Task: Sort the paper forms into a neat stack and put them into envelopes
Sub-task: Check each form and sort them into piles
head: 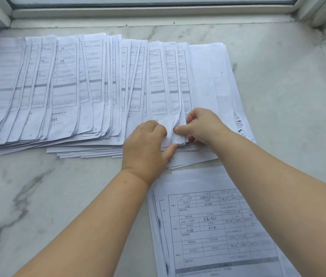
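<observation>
Many white printed paper forms [66, 86] lie fanned out in an overlapping row across the marble sill, from the far left to right of centre. At the row's right end my left hand [148, 144] grips the lower corners of a few sheets, thumb stretched under their edge. My right hand [202, 124] pinches the lower corner of the same sheets [176, 134] between thumb and forefinger. A second pile of forms [214, 226] lies nearer to me at the lower right, partly under my right forearm. No envelope is in view.
The marble sill [48, 196] is bare at the lower left and on the right side [298, 96]. A window frame [158, 11] runs along the back edge, with side frames at both far corners.
</observation>
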Demonstrator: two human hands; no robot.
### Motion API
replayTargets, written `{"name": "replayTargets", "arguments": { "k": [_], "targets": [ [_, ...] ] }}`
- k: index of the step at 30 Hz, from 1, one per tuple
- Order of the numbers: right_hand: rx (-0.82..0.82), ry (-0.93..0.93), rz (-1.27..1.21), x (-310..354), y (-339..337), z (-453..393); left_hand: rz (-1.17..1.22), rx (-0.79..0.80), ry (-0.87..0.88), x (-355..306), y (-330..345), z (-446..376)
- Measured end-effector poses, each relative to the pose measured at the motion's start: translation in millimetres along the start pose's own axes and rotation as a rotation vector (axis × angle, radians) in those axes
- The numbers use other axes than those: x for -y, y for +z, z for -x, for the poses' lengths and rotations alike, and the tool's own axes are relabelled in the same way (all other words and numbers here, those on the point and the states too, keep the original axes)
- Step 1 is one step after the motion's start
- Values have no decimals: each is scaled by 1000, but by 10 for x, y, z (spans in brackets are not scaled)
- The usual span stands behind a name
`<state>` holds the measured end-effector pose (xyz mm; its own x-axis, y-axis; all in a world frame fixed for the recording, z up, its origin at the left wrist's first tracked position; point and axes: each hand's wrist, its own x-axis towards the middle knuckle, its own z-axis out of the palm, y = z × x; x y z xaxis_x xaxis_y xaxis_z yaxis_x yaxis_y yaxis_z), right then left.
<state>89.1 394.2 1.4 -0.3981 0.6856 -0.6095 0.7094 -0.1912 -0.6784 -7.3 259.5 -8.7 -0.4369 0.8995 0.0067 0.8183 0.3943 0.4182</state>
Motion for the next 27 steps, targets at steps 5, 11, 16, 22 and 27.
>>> {"name": "replayTargets", "arguments": {
  "k": [5, 11, 16, 22, 27],
  "targets": [
    [163, 56, -178, -1, -140, 23, 42, 17, -22, 62, -31, 17],
    [158, 63, -212, -32, -134, 15, 99, -14, -4, 168, -42, 21],
    [121, 70, -216, 2, -106, 43, 102, -81, 10, 195, 27, 25],
    [80, 64, -187, 33, -61, 54, 93, -94, 24, 155, 8, 29],
    [90, 64, -215, 16, -74, 44, 81, -97, 46, 164, -5, 24]
  ]
}}
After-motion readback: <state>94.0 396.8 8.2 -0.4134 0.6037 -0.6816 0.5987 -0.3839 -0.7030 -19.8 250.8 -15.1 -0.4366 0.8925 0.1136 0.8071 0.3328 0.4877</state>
